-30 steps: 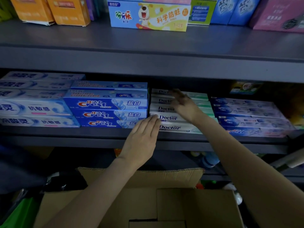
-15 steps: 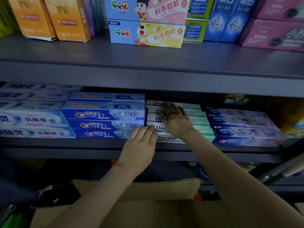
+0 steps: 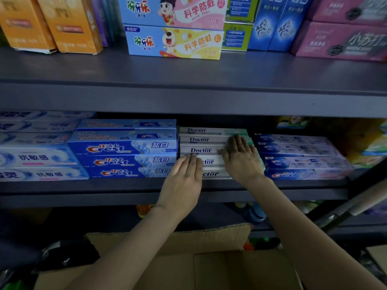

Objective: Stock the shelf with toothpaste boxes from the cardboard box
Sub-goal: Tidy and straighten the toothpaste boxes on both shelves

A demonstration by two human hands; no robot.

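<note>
White Doctor boxes point(image 3: 202, 140) with dark lettering and green ends are seen on a dark grey shelf point(image 3: 188, 97), flanked by blue Crest boxes point(image 3: 125, 147) printed in red and white. Above, orange boxes point(image 3: 69, 24), pink boxes point(image 3: 343, 38) and cartoon-patterned blue, pink and yellow boxes point(image 3: 173, 41) are displayed. A brown cardboard box point(image 3: 209, 258) is shown below.

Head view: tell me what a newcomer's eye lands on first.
Two bare hands lie flat against the stepped stack of white Doctor toothpaste boxes in the middle of the lower shelf: the left hand at its left end, the right hand further right. Beside them on the left stand bright blue Crest boxes. On the shelf above sit two cartoon children's toothpaste boxes, and an open cardboard box waits below.
</note>
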